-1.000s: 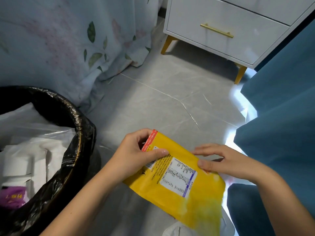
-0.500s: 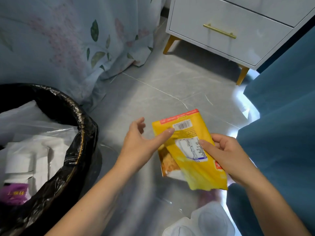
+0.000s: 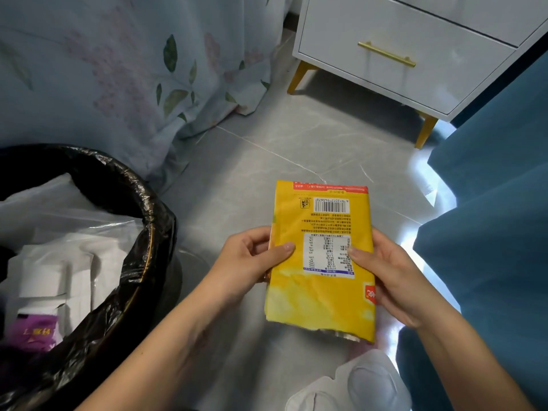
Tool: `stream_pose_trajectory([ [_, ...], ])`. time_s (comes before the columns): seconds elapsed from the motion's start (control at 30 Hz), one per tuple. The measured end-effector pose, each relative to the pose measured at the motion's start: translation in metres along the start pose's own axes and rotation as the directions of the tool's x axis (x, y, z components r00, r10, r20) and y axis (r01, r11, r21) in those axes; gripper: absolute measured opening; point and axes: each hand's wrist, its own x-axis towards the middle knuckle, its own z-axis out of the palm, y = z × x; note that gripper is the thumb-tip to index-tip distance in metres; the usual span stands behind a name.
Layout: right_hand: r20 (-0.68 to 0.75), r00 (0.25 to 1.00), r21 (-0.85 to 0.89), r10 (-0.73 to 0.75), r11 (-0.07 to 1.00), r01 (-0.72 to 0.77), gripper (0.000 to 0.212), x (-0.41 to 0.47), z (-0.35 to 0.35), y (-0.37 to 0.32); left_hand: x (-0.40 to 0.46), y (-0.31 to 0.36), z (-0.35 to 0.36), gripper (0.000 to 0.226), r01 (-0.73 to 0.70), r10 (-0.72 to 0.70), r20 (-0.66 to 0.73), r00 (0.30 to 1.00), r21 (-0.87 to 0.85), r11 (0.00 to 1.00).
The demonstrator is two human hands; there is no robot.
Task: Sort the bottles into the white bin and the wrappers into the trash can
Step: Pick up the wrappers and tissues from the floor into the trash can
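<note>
Two hands (image 3: 249, 259) (image 3: 388, 274) at wrapper (image 3: 320, 298) edges

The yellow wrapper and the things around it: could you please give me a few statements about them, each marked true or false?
1. Both hands hold the yellow wrapper, the left hand at its left edge and the right hand at its right edge. True.
2. The wrapper lies inside the trash can. False: it is held above the floor, to the right of the can.
3. The wrapper's barcode faces the camera. True.
4. The trash can has a white liner. False: its liner is black.
5. The drawer of the white cabinet stands open. False: it is closed.
</note>
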Motion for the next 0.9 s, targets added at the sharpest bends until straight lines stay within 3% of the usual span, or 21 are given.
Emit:
stream_pose_trajectory([
  [0.13, -0.009, 0.998, 0.064, -0.056, 0.996, 0.056, 0.067, 0.000, 0.000, 0.003, 0.000, 0.002, 0.002, 0.035, 0.048, -0.047, 0.013, 0.999, -0.071, 0.996],
  [0.23, -0.128, 0.987, -0.016, -0.093, 0.996, 0.092, 0.018, -0.003, 0.002, -0.002, 0.001, 0.010, -0.004, 0.043, 0.243, -0.224, 0.098, 0.970, -0.273, 0.931],
  [0.3, -0.186, 0.976, -0.260, -0.118, 0.963, 0.067, 0.055, -0.004, -0.002, -0.003, 0.001, 0.015, -0.008, 0.065, 0.354, -0.317, 0.163, 0.934, -0.314, 0.881],
  [0.33, -0.150, 0.979, -0.329, -0.141, 0.941, 0.085, 0.066, -0.006, -0.003, -0.005, 0.002, 0.016, -0.010, 0.077, 0.378, -0.339, 0.181, 0.923, -0.279, 0.882],
  [0.4, -0.076, 0.977, -0.428, -0.201, 0.891, 0.150, 0.072, -0.008, -0.001, -0.008, 0.001, 0.019, -0.007, 0.092, 0.409, -0.376, 0.195, 0.906, -0.174, 0.896],
  [0.5, -0.012, 0.975, -0.436, -0.223, 0.878, 0.195, 0.059, -0.007, 0.005, -0.013, -0.005, 0.022, 0.003, 0.068, 0.345, -0.347, 0.160, 0.924, 0.044, 0.938],
  [0.6, -0.004, 0.988, -0.364, -0.152, 0.921, 0.140, 0.062, -0.007, 0.005, -0.018, -0.008, 0.020, 0.006, 0.041, 0.275, -0.282, 0.103, 0.954, 0.081, 0.958],
  [0.67, 0.069, 0.989, -0.108, -0.130, 0.985, 0.136, 0.049, -0.011, 0.002, -0.021, -0.009, 0.022, 0.006, 0.040, 0.219, -0.219, 0.088, 0.972, 0.011, 0.976],
  [0.73, 0.179, 0.983, 0.184, -0.050, 0.983, 0.017, 0.068, -0.014, 0.001, -0.024, -0.010, 0.029, 0.006, 0.038, 0.133, -0.132, 0.040, 0.990, -0.005, 0.991],
  [0.77, 0.191, 0.981, 0.184, -0.026, 0.983, -0.010, 0.082, -0.013, 0.002, -0.023, -0.011, 0.034, 0.006, 0.034, 0.076, -0.076, 0.008, 0.997, 0.024, 0.997],
  [0.83, 0.086, 0.996, 0.028, 0.022, 0.999, -0.024, 0.103, -0.009, 0.012, -0.021, -0.018, 0.045, 0.009, 0.023, -0.042, 0.047, -0.047, 0.998, 0.094, 0.995],
  [0.9, 0.001, 1.000, -0.122, 0.004, 0.993, -0.004, 0.104, -0.002, 0.029, -0.020, -0.027, 0.054, 0.009, 0.022, -0.115, 0.136, -0.118, 0.984, 0.174, 0.978],
])
